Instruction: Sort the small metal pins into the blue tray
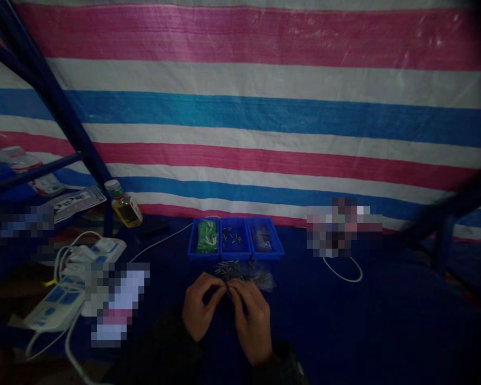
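Observation:
My left hand (pixel 200 313) and my right hand (pixel 251 321) meet over the dark blue table cover (pixel 364 321), fingertips pinched together on something too small to make out. Just beyond the fingertips lies a loose pile of small metal pins (pixel 234 269), partly on a clear plastic bag (pixel 264 279). Behind the pile stand three small blue trays in a row: the left tray (pixel 191 247) holds green parts, the middle tray (pixel 224 253) several pins, the right tray (pixel 279 247) a few small parts.
White power strips (pixel 68 289) with cables lie at the left. A small bottle of yellow liquid (pixel 124 206) stands by a blue frame post (pixel 52 101). A white cable loop (pixel 342 272) lies right of the trays. A striped tarp (pixel 264 107) forms the back wall.

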`<state>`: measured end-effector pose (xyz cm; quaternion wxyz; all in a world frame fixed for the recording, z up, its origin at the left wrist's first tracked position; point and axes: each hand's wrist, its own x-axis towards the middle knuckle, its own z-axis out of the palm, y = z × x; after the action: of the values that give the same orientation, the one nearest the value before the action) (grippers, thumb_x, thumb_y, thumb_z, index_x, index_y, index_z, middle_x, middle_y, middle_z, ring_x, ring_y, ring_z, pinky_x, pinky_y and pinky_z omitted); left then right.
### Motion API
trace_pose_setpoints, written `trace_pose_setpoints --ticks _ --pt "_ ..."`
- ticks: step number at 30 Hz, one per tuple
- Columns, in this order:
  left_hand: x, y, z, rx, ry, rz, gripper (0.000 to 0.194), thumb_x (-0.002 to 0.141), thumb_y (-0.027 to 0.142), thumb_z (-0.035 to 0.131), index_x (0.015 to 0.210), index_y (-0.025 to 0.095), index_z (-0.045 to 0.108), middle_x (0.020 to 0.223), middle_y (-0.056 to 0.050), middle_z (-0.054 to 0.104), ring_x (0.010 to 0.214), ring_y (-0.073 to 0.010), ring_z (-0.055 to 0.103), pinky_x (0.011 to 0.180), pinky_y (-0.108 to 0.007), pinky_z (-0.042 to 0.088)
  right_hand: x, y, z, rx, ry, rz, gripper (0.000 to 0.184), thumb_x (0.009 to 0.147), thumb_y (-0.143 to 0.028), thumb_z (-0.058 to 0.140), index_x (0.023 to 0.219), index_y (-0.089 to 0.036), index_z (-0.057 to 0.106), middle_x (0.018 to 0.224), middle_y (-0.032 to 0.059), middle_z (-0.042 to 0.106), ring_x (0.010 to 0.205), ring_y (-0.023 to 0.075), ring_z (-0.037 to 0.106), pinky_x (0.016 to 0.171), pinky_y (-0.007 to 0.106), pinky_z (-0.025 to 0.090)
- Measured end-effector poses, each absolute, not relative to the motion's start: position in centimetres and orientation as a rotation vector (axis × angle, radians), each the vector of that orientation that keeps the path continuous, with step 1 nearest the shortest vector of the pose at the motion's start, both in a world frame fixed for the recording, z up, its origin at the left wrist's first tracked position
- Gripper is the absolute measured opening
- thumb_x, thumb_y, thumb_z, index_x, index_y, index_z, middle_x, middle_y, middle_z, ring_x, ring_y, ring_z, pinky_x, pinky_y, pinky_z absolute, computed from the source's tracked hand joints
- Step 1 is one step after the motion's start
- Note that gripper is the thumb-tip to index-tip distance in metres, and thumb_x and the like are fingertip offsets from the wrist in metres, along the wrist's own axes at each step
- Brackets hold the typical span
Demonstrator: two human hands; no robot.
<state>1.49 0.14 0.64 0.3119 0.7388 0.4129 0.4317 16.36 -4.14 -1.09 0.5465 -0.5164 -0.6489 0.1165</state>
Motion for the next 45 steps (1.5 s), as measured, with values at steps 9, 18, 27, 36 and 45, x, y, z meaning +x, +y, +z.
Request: trace_pose_setpoints --ticks 9,18,27,36,45 --pt "0.98 -0.21 0.23 1.905 1.010 1.205 0.015 0.095 0.027 0.062 0.105 0.020 0.071 0.086 -0.005 0.071 0.077 -0.0189 0.067 0.073 -0.029 0.051 16.42 -4.24 -1.45 -1.230 -1.547 0.317 0.020 0.102 -0.023 0.052 0.109 -0.024 0.071 0.098 0.0050 0.073 0.087 0.0187 0.073 0.078 0.028 0.059" --pt "1.08 -0.40 1.11 1.906 1.055 1.202 0.019 0.097 0.030 0.059 0.087 0.019 0.070 0.079 -0.005 0.068 0.073 -0.0188 0.063 0.071 -0.029 0.049 16.28 -4.72 -1.15 -1.167 -1.499 0.340 0.017 0.102 -0.023 0.055 0.096 -0.022 0.071 0.088 0.0038 0.074 0.079 0.0176 0.073 0.074 0.027 0.059" --pt "1.28 -0.53 0.81 2.041 0.979 1.053 0.028 0.101 0.030 0.049 0.082 0.019 0.066 0.078 -0.005 0.067 0.075 -0.0189 0.065 0.072 -0.029 0.049 16.88 -4.73 -1.71 -1.154 -1.506 0.298 0.025 0.101 -0.015 0.051 0.105 -0.023 0.074 0.099 0.0065 0.073 0.092 0.0193 0.072 0.084 0.032 0.060" --pt "1.27 -0.68 0.81 2.092 0.937 1.000 0.033 0.104 0.031 0.044 0.080 0.020 0.064 0.077 -0.006 0.066 0.077 -0.0202 0.065 0.074 -0.030 0.049 16.54 -4.80 -0.98 -1.171 -1.529 0.404 0.025 0.103 -0.016 0.046 0.095 -0.022 0.069 0.090 0.0040 0.069 0.082 0.0172 0.068 0.077 0.029 0.055" --pt "1.37 -0.77 0.87 2.087 0.926 1.031 0.031 0.102 0.029 0.047 0.078 0.020 0.064 0.076 -0.006 0.066 0.075 -0.0202 0.065 0.072 -0.030 0.049 16.39 -4.72 -1.17 -1.336 -1.565 0.321 0.034 0.106 -0.023 0.041 0.077 -0.021 0.057 0.071 0.0002 0.062 0.063 0.0145 0.060 0.062 0.026 0.044"
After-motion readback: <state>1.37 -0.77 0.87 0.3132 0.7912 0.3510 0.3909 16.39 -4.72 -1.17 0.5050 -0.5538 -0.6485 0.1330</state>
